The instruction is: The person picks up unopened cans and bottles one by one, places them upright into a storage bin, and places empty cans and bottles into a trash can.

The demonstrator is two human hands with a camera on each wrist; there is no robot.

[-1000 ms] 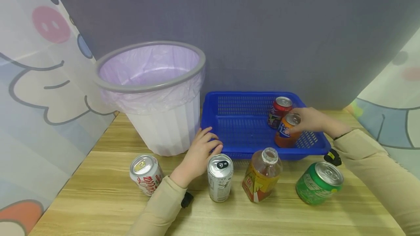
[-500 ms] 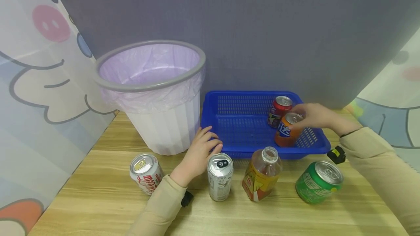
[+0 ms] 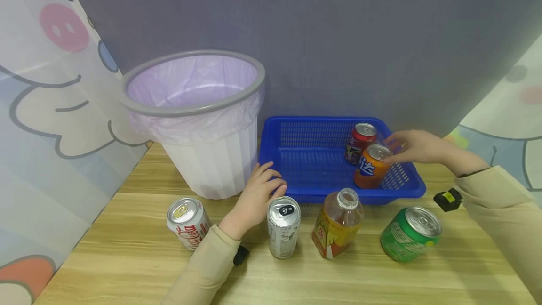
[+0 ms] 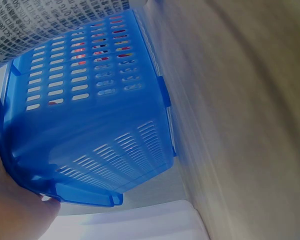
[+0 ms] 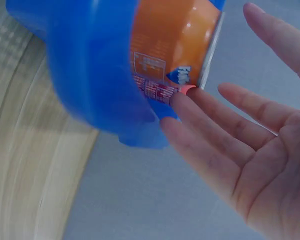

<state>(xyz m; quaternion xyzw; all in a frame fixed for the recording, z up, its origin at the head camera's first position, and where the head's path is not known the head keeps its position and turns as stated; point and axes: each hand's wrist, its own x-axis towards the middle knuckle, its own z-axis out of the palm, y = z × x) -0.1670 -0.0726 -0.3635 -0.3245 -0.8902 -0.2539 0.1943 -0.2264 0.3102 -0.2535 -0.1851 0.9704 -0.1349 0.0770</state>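
Note:
My right hand [image 3: 427, 147] is beside an orange soda can [image 3: 372, 168] that stands upright in the blue basket [image 3: 313, 194]. In the right wrist view its fingers [image 5: 210, 130] are spread and stretched out next to the can, holding nothing. Behind the orange can stands a dark red can [image 3: 361, 142]. My left hand [image 3: 254, 199] rests on the basket's front left corner, fingers loosely bent over the rim. In the left wrist view the rim hides part of that hand. A silver can [image 3: 283, 229] stands close to its thumb.
A white bin [image 3: 216, 164] with a purple liner stands left of the basket. On the wooden table [image 3: 296, 286] are a white-red cola can [image 3: 190, 229], a capless plastic bottle [image 3: 338, 229] and a green can [image 3: 410, 236]. A grey wall [image 3: 322, 46] rises behind.
My right hand has let go of the orange can and moved right, away from it. The can stays in the basket. My left hand has not visibly moved.

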